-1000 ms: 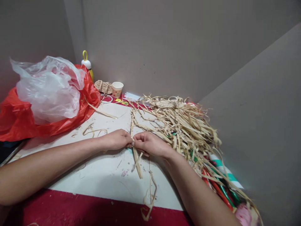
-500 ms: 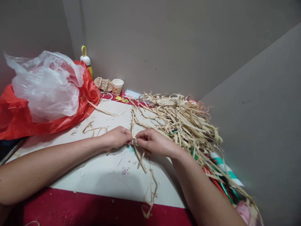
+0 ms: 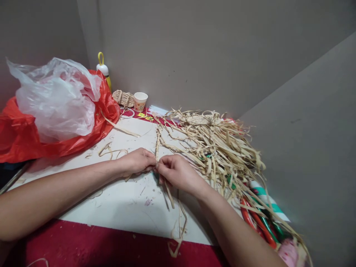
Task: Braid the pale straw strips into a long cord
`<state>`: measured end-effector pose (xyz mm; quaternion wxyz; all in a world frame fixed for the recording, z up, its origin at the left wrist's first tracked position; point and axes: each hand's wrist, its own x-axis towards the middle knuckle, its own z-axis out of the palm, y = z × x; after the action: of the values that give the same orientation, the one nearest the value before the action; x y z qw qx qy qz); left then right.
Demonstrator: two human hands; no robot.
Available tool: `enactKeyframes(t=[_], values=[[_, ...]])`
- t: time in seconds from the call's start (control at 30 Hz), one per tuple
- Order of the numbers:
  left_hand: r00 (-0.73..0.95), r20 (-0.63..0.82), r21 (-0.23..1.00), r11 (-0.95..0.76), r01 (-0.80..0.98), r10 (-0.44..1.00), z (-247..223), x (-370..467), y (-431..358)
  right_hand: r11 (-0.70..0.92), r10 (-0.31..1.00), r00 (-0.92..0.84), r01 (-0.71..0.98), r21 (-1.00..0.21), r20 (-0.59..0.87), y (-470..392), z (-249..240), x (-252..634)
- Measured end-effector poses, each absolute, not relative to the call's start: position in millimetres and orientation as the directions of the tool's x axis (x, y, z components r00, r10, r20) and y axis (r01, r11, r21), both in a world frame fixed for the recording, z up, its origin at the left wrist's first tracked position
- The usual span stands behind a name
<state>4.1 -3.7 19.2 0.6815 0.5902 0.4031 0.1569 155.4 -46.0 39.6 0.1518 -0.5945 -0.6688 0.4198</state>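
Note:
A narrow straw braid (image 3: pixel 158 142) runs away from me across the white board (image 3: pixel 122 207). My left hand (image 3: pixel 140 161) pinches its near end from the left, fingertips closed on it. From the right, my right hand (image 3: pixel 176 172) grips the same spot between thumb and forefinger, touching the left fingertips. Loose straw ends (image 3: pixel 169 194) stick out toward me below the right hand. The exact crossing of the strands is hidden by my fingers. Beside the right hand spreads a big heap of dry straw strips (image 3: pixel 225 148).
Red (image 3: pixel 108 115) and clear plastic bags (image 3: pixel 59 100) lie bunched at the left. Behind stand a yellow-and-white bottle (image 3: pixel 102 70), a woven straw piece (image 3: pixel 123 98) and a paper cup (image 3: pixel 140 102). Red and green shiny tubes (image 3: pixel 261 222) lie at right. Grey walls (image 3: pixel 208 55) enclose the back.
My right hand has turned and drawn in closer over the braid's near end, covering more of the loose strands. The left hand keeps its pinch. The view has shifted slightly.

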Motion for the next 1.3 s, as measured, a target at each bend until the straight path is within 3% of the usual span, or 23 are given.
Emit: enactKeyframes(t=[0.13, 0.23, 0.3, 0.4, 0.57, 0.63, 0.77, 0.97, 1.1, 1.3], values=[[0.646, -0.367, 0.929, 0.294, 0.223, 0.669, 20, 3, -4, 0.195, 0.958, -0.267, 0.874, -0.444, -0.105, -59, 34, 143], [0.638, -0.367, 0.928, 0.308, 0.209, 0.677, 21, 3, -5, 0.263, 0.946, -0.303, 0.924, -0.277, -0.112, -68, 38, 138], [0.648, -0.368, 0.926, 0.325, 0.192, 0.666, 22, 3, -5, 0.337, 0.895, -0.406, 0.886, -0.318, -0.183, -72, 48, 140], [0.684, -0.352, 0.927, 0.341, 0.157, 0.639, 23, 2, -5, 0.309, 0.831, -0.496, 0.788, -0.533, -0.252, -68, 66, 154], [0.718, -0.327, 0.931, 0.340, 0.134, 0.614, 23, 0, -4, -0.018, 0.972, -0.174, 0.609, -0.793, -0.156, -39, 68, 182], [0.720, -0.325, 0.932, 0.336, 0.134, 0.613, 23, 0, -4, -0.099, 0.958, -0.183, 0.512, -0.853, -0.221, -29, 59, 187], [0.720, -0.317, 0.938, 0.317, 0.141, 0.617, 23, 0, -4, -0.191, 0.873, -0.336, 0.429, -0.883, -0.353, -24, 42, 186], [0.728, -0.310, 0.941, 0.304, 0.145, 0.612, 19, 0, -4, -0.236, 0.815, -0.426, 0.375, -0.897, -0.393, -24, 36, 189], [0.716, -0.333, 0.934, 0.317, 0.163, 0.614, 18, 0, -3, -0.228, 0.881, -0.299, 0.408, -0.884, -0.366, -19, 47, 197], [0.722, -0.327, 0.940, 0.286, 0.184, 0.609, 15, -1, -1, -0.087, 0.992, -0.040, 0.468, -0.880, -0.119, 6, 86, 208]])
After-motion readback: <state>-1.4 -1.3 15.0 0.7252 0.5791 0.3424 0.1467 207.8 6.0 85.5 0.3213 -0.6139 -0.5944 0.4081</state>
